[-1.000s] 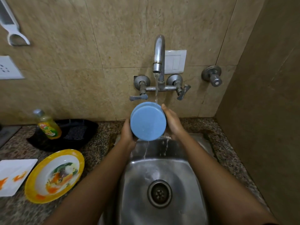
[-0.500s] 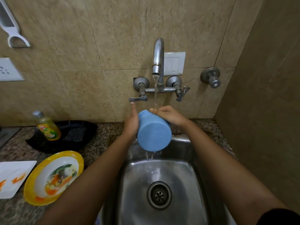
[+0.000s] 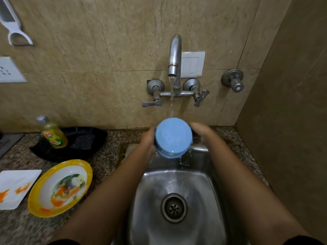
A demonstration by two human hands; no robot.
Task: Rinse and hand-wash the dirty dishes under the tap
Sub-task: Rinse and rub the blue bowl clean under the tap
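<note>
A blue cup (image 3: 173, 137) is held over the back of the steel sink (image 3: 177, 184), its flat base facing me. My left hand (image 3: 148, 138) grips its left side and my right hand (image 3: 200, 131) grips its right side. Water runs from the tap (image 3: 174, 57) onto the cup's top edge and drips off its lower rim into the sink. The cup's mouth is hidden from me. A dirty yellow-rimmed bowl (image 3: 60, 188) and a stained white square plate (image 3: 16, 188) lie on the counter to the left.
A yellow dish-soap bottle (image 3: 53, 134) stands on a black tray (image 3: 76, 142) at the back left. The drain (image 3: 174, 207) lies in the sink's middle. A side wall rises close on the right. A valve knob (image 3: 233, 82) sticks out right of the tap.
The cup has turned between my hands so its base faces me again, and it sits a little lower and further right under the stream.
</note>
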